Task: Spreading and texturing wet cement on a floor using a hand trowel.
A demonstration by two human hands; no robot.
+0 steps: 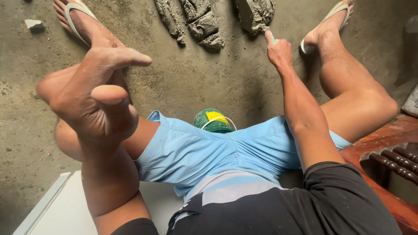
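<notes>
floor point(196, 82): rough grey concrete, fills pretty much the whole view, gritty and stained darker toward the mortar.
light board point(56, 209): pale flat panel with a raised edge, well below and left of the mortar, tucked under the left forearm and the shorts.
wooden furniture point(383, 152): reddish-brown, glossy, with turned dark spindles, far right of the mortar and down by the right thigh.
shorts point(196, 152): light blue, spread wide, straight below the mortar; black shirt hem overlapping the lower edge.
left hand point(93, 93): raised close to the camera, way left and below the mortar, looking huge. Open and loose, thumb sticking out to the right, fingers curled a bit, gripping nothing.
mortar point(209, 21): wet grey cement in a few chunky clumps at the top middle of the floor, one long ridge on the left, a blocky bit in the middle, a bigger lump on the right.
right hand point(278, 52): reaching out on a straight arm, touching the bottom edge of the right-hand mortar lump. Closed around a thin handle point(274, 40) with just a sliver of green showing; can't tell what the tool is.
can point(214, 120): small green tin with a yellow patch and a thin wire bail, sitting between the thighs, directly below the mortar.
flip-flops point(76, 17): pale straps, one either side of the mortar.
stone chip point(32, 24): little pale fragment, far left of the mortar.
</notes>
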